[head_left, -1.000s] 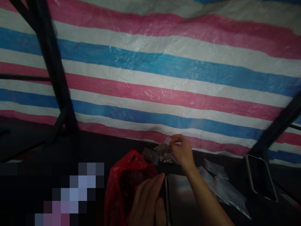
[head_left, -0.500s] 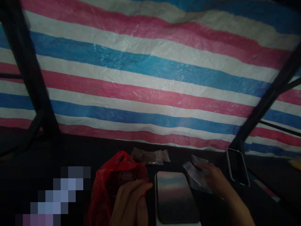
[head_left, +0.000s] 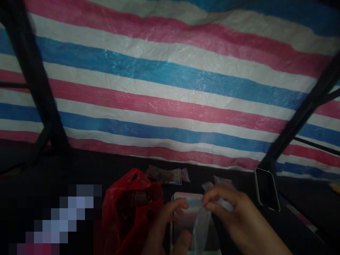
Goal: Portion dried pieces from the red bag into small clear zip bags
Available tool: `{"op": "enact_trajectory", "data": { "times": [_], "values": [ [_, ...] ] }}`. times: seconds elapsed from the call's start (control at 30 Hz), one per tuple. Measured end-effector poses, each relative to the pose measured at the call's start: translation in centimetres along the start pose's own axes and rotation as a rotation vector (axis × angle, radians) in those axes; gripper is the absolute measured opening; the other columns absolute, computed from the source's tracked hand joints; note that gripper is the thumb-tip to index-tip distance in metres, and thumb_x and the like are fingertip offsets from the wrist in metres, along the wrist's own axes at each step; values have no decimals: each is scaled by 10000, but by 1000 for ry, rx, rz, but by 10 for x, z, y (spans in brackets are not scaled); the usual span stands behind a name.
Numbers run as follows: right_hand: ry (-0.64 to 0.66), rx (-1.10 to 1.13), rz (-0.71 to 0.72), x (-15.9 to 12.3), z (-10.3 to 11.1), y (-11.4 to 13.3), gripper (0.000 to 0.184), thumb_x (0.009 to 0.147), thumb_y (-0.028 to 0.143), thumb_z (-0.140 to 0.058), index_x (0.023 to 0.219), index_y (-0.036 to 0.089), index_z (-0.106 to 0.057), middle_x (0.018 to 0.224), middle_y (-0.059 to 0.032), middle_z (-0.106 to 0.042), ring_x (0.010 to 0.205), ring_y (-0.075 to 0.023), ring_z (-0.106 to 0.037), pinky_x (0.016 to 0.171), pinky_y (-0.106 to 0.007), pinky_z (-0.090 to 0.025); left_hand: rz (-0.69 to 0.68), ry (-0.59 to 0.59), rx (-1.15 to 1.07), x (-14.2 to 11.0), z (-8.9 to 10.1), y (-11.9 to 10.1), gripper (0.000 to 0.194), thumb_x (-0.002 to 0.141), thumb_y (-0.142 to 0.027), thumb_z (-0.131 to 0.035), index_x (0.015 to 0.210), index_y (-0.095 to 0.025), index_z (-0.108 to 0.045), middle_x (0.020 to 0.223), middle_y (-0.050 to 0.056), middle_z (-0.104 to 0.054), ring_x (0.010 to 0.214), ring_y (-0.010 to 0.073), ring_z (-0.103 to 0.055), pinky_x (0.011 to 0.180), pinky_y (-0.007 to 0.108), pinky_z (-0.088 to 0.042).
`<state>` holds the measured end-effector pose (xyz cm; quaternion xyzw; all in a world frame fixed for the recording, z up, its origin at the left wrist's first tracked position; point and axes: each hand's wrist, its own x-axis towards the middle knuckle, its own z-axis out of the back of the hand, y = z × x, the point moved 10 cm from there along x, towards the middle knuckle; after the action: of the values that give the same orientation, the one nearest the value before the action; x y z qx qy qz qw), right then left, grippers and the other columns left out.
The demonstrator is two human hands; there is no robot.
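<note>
- One view, from my head, shows it all; I place things by the shiny-topped slab (head_left: 188,221) lying on the dark tabletop (head_left: 87,170) below my hands.
- My right hand (head_left: 236,212) is above the slab's right edge, thumb and forefinger pinching the upper end of a thin clear bag (head_left: 200,228), which hangs down in front of the slab. Blur hides whether the bag's mouth is parted.
- My left hand (head_left: 163,228) is at the slab's left edge, thumb and forefinger spread with nothing visible between them; whether they touch the slab, I cannot tell.
- Left of the slab, just beside my left hand, sits a gaping red plastic bag (head_left: 110,202) with dark contents.
- Beyond the slab lie filled pouches (head_left: 164,176); beyond it to the right are loose clear bags (head_left: 223,180), partly behind my right hand, and farther right a phone (head_left: 267,189).
- The film looks flimsy and slick, and only one hand has it, so a slack pinch could drop it onto the slab.
- Two bags clinging together could pass for one in this dim light.
- My left wrist, swinging outward, could catch the red bag's rim and spill it; my right knuckles, drawn back carelessly, could scatter the loose clear bags.
</note>
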<state>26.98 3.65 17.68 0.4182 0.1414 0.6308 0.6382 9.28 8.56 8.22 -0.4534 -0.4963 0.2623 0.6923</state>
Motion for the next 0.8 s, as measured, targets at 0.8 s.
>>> {"op": "enact_trajectory", "data": {
  "times": [0.8],
  "values": [
    [404, -55, 79, 14, -168, 56, 330, 785, 36, -696, 967, 269, -841, 1031, -47, -787, 1060, -279, -677, 965, -397, -473, 393, -458, 256, -32, 154, -7, 445, 904, -662, -601, 1047, -247, -679, 961, 45, -774, 804, 240, -740, 705, 323, -602]
  ]
}}
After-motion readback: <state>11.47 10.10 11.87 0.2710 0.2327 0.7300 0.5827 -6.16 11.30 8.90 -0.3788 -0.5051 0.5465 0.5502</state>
